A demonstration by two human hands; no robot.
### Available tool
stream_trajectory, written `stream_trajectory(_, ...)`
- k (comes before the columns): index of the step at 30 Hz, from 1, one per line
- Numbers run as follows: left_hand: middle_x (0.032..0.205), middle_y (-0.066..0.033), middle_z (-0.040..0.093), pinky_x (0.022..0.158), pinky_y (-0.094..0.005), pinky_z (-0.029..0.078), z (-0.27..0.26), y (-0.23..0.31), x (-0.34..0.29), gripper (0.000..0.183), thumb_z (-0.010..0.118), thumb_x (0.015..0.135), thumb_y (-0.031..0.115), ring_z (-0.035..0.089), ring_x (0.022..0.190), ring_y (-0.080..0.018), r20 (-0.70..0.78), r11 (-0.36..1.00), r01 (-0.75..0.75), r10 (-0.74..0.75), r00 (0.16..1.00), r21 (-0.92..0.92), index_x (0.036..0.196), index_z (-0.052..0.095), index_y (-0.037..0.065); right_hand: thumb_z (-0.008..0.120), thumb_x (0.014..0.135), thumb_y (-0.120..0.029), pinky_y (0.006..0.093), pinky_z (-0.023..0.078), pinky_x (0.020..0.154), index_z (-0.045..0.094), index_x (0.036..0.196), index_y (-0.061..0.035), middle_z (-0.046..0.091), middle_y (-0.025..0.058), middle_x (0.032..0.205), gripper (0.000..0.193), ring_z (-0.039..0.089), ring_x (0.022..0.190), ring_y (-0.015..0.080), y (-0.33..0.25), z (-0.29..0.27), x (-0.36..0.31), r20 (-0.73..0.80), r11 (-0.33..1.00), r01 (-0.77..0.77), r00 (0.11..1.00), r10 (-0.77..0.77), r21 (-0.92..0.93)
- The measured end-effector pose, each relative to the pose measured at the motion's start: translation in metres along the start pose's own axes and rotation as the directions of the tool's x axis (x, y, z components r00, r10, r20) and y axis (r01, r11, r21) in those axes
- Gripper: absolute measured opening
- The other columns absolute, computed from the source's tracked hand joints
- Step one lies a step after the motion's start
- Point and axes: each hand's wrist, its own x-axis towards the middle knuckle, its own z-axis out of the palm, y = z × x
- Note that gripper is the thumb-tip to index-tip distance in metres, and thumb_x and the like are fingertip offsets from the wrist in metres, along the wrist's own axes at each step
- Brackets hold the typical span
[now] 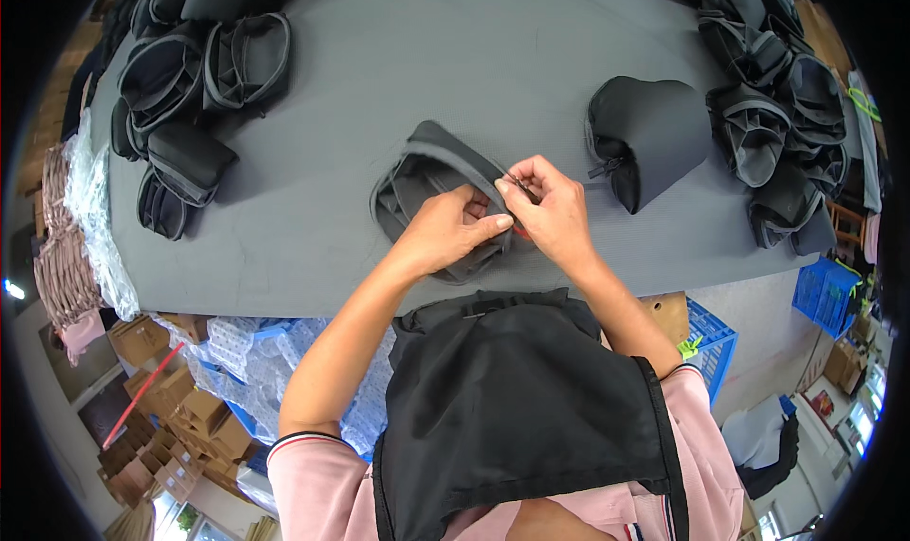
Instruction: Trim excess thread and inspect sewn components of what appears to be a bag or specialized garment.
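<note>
An open black pouch [438, 167] with grey edging and inner dividers sits at the middle of the grey table, its mouth facing up. My left hand [445, 230] reaches over the near side, fingers inside the opening, closed on the pouch's right edge. On that same edge my right hand [553, 209] pinches with thumb and forefinger. A narrow dark piece shows between its fingers, and a bit of red is visible below them; I cannot make out what either belongs to. To the right, apart from my hands, lies a closed black pouch [654, 129] with a zip.
Black pouches [248, 60] are heaped at the left of the grey-covered table [455, 58], and another heap of pouches [754, 129] lines its right edge. Clear plastic wrap [95, 219] hangs at the left. Below stand a blue crate [711, 342] and cardboard boxes [204, 413].
</note>
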Motion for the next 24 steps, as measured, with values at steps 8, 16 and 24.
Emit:
stream_trajectory(8, 0.077, -0.0127, 0.063, 0.056, -0.0285, 0.053, 0.020, 0.004, 0.036, 0.033, 0.068, 0.079, 0.020, 0.062, 0.064, -0.0151, -0.331, 0.995, -0.061, 0.031, 0.943, -0.082, 0.089, 0.056, -0.009, 0.064, 0.084, -0.014, 0.0238, 0.040, 0.054, 0.063, 0.091, 0.0024, 0.057, 0.0014, 0.070, 0.018, 0.048, 0.062, 0.0055, 0.017, -0.003, 0.037, 0.202, 0.874, -0.296, 0.951, 0.233, 0.386)
stream_trajectory(16, 0.076, -0.0111, 0.063, 0.053, -0.0263, 0.053, 0.023, 0.001, 0.036, 0.034, 0.068, 0.080, 0.020, 0.062, 0.064, -0.0128, -0.352, 0.969, -0.089, 0.002, 0.936, -0.231, 0.090, 0.056, -0.010, 0.064, 0.080, -0.008, 0.0270, 0.049, 0.059, 0.061, 0.101, -0.0026, 0.063, 0.0065, 0.082, 0.022, 0.062, 0.066, 0.0140, 0.027, -0.031, -0.029, -0.161, 0.968, 0.147, 0.970, -0.181, -0.201)
stream_trajectory(24, 0.073, -0.0095, 0.061, 0.052, -0.0260, 0.052, 0.022, 0.000, 0.042, 0.035, 0.068, 0.080, 0.020, 0.060, 0.062, -0.0124, -0.337, 0.975, -0.062, -0.013, 0.941, -0.212, 0.090, 0.056, -0.011, 0.069, 0.072, -0.009, 0.0337, 0.047, 0.074, 0.060, 0.094, -0.0076, 0.059, 0.0047, 0.077, 0.024, 0.059, 0.063, 0.0211, 0.039, -0.029, -0.032, 0.009, 0.824, 0.365, 0.916, -0.401, -0.433)
